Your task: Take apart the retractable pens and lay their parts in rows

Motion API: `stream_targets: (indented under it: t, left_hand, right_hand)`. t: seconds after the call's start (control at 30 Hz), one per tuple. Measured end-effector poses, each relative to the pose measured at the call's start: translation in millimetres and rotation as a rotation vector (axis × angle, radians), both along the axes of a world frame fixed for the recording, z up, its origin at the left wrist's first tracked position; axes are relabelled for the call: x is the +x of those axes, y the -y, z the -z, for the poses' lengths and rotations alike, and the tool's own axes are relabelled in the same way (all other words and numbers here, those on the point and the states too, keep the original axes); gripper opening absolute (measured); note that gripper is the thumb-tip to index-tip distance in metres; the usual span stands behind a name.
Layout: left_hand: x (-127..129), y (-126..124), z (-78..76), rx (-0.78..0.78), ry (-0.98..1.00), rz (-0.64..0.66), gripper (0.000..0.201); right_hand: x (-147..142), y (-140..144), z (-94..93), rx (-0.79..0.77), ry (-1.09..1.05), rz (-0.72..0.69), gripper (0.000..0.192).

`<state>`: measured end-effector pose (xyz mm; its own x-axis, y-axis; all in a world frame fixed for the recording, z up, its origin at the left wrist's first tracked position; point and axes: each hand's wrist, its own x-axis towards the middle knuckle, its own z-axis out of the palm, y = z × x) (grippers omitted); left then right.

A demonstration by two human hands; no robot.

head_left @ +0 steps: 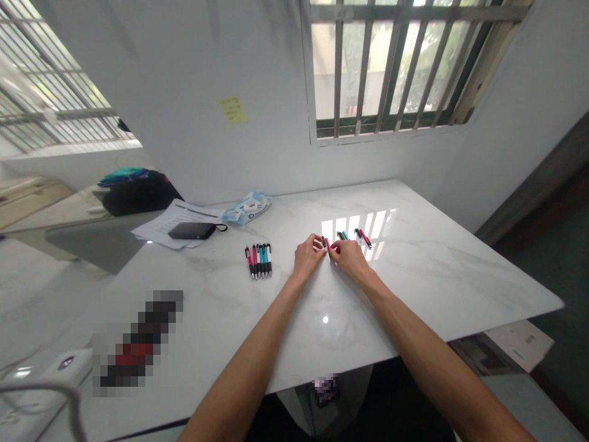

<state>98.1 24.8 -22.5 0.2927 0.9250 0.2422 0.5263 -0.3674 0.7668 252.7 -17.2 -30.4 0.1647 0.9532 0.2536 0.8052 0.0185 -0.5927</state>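
Pens are laid side by side in a row on the left part of the pale worktop, with red ones at one end, teal ones further along and a white one at the other end. That row can be judged as already put in order, since its pens are closely spaced and pointed the same way. Between the left hand and the right hand, a red pen and a dark-topped pen are being handled, so this small group seems only partly settled. The fingers of both hands are curled in at these two, but whether they are clamped on them or merely touching cannot be told. Beyond the right hand, a teal pen and, farther right, a second red pen are each grouped with darker neighbours and left untouched; whether those groups are finished or waiting cannot be determined. Papers at the far left are topped by a black case.
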Motion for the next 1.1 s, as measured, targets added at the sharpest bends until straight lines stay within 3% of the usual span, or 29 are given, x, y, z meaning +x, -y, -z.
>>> stream_targets:
  t: [0.1, 0.2, 0.3, 0.4, 0.5, 0.67, 0.9, 1.0, 1.1]
  left_hand:
    - [-20, -2, -10.5, 0.079, -0.091, 0.022, 0.028]
    - [-68, -11, -27.2, 0.18, -0.235, -0.047, 0.028]
    - [-136, -22, -39.4, 0.182, -0.413, -0.334, 0.03]
    - [-196, -27, -38.2, 0.088, -0.601, -0.462, 0.039]
    - [-228, -25, -27.5, 0.027, -0.659, -0.378, 0.044]
    - [-234, -22, -18.5, 0.045, -0.649, -0.251, 0.046]
    - [-222, -23, -25.0, 0.015, -0.651, -0.357, 0.034]
    - [-222, -21, -23.4, -0.014, -0.619, -0.415, 0.032]
    - [-228, -16, -20.5, -0.014, -0.634, -0.379, 0.034]
  right_hand:
    - [2, 1, 0.8, -0.019, -0.029, 0.006, 0.016]
    - [3, 3, 2.4, -0.028, -0.059, -0.002, 0.015]
    - [2, 3, 3.6, -0.021, -0.058, -0.012, 0.014]
    - [-1, 4, 2.6, -0.023, -0.057, -0.019, 0.018]
    - [-4, 6, -0.2, -0.024, -0.036, -0.028, 0.021]
    - [-10, 5, -1.6, 0.047, 0.069, -0.028, 0.017]
    - [-20, -7, 8.9, 0.067, 0.168, -0.099, 0.012]
    - [-17, -10, 11.2, 0.179, 0.11, -0.155, 0.012]
    - [-10, -12, 11.3, 0.28, -0.048, -0.16, 0.013]
